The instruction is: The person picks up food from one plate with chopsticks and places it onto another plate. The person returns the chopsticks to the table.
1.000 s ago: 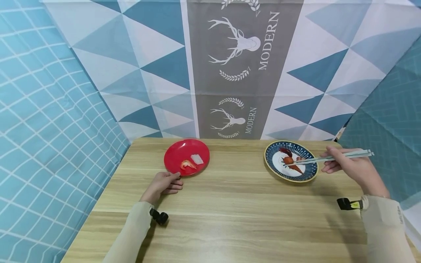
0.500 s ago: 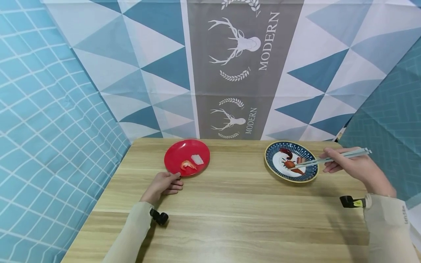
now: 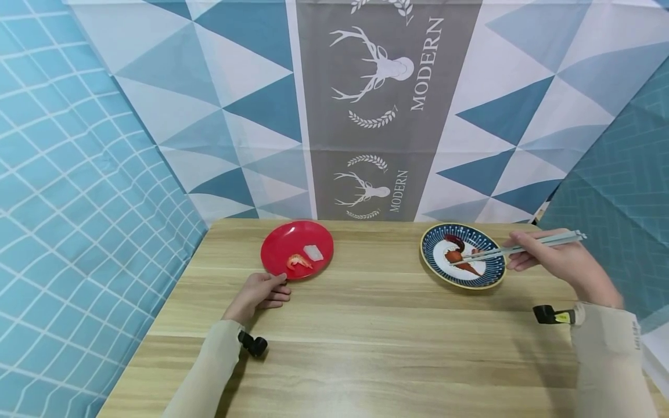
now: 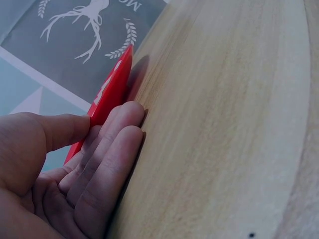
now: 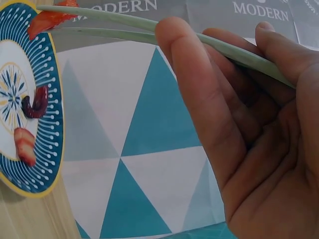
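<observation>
My left hand [image 3: 259,293] pinches the near rim of a red plate [image 3: 282,238], thumb on top and fingers beneath; in the left wrist view the plate [image 4: 115,92] is tilted beside those fingers. A shrimp [image 3: 299,261] and a translucent white piece [image 3: 313,252] lie on it. My right hand [image 3: 554,258] holds a pair of pale green chopsticks [image 3: 564,238]. Their tips meet an orange-red food piece [image 5: 52,20] over a blue-patterned plate [image 3: 431,273]. A dark red curled piece [image 5: 36,103] and a reddish-brown sliced piece [image 5: 25,146] lie on that plate.
Both plates are near the back edge of a wooden table [image 3: 366,325]. Behind it hangs a patterned cloth [image 3: 360,133], with a blue checked cloth [image 3: 78,174] on the left and a teal cloth [image 3: 617,191] on the right.
My right hand has shifted slightly left and up from half a second ago. The chopstick tips and the orange-red piece moved a little left with it. The left hand and red plate stay put.
</observation>
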Tool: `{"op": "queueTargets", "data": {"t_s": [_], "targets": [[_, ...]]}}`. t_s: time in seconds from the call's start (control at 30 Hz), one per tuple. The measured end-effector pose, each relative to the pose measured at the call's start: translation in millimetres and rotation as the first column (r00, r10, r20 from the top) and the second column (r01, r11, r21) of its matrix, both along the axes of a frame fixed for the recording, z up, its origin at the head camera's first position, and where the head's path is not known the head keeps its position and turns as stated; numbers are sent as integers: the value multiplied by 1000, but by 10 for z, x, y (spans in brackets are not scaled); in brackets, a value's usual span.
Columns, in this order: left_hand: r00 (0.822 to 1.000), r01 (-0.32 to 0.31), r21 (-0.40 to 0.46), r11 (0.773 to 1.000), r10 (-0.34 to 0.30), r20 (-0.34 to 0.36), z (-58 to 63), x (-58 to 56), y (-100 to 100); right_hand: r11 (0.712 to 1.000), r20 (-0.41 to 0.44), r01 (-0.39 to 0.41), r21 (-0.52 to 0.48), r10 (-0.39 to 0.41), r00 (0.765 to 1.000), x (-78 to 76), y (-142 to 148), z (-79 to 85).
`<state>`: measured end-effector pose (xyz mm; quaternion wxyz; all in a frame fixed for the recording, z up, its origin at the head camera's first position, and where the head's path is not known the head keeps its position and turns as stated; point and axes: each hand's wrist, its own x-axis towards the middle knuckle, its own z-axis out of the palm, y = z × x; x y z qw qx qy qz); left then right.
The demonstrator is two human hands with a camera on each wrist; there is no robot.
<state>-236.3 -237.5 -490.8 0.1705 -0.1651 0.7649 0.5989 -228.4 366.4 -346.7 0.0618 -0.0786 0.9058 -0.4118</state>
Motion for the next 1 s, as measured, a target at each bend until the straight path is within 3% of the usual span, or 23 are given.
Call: {"op": "queueTargets", "data": {"t_s": [0.33,1.0], "targets": [[1000,-3,-8,1000,3,-1,-3,-7,10,1000,70,0,24,-2,998,-46,-96,12],[1000,4,-9,1000,-4,-5,-9,-13,2,998,-40,-51,-22,50,998,-57,-266,52]]}}
